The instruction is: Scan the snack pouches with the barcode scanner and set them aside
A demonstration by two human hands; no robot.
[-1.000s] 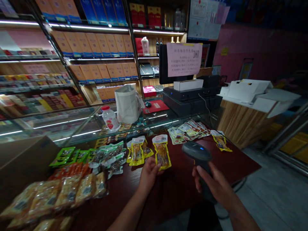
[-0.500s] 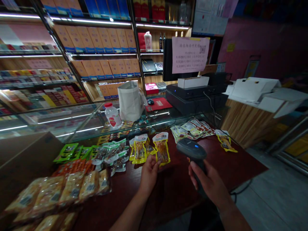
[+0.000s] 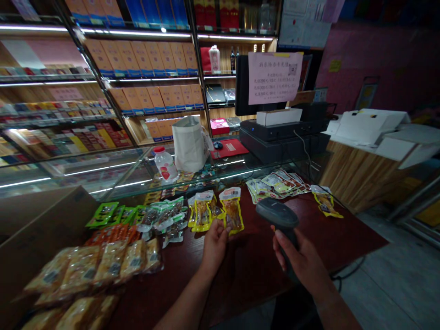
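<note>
In the head view, the left fingers [image 3: 217, 229] pinch the lower left corner of a yellow-edged pouch [image 3: 233, 207], clear, white-topped, brown food inside, over the dark red surface [image 3: 250, 270]. The right fingers [image 3: 287, 245] grip a dark grey scanner [image 3: 277, 212]. Similar pouches [image 3: 202, 211] lie just left, flat packets [image 3: 277, 183] beyond.

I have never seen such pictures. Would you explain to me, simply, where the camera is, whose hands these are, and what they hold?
There is no robot here, only a person's bare hands. The camera is worn on that person's head and looks forward and down. The right hand holds a dark scanner. The left hand has its fingers at the lower corner of a yellow-edged packet; how firmly it grips is hard to tell. On the dark red table lie more goods: green packets and orange packets to the left, flat packets near the far edge. Behind stands a screen with a pink notice.
</note>
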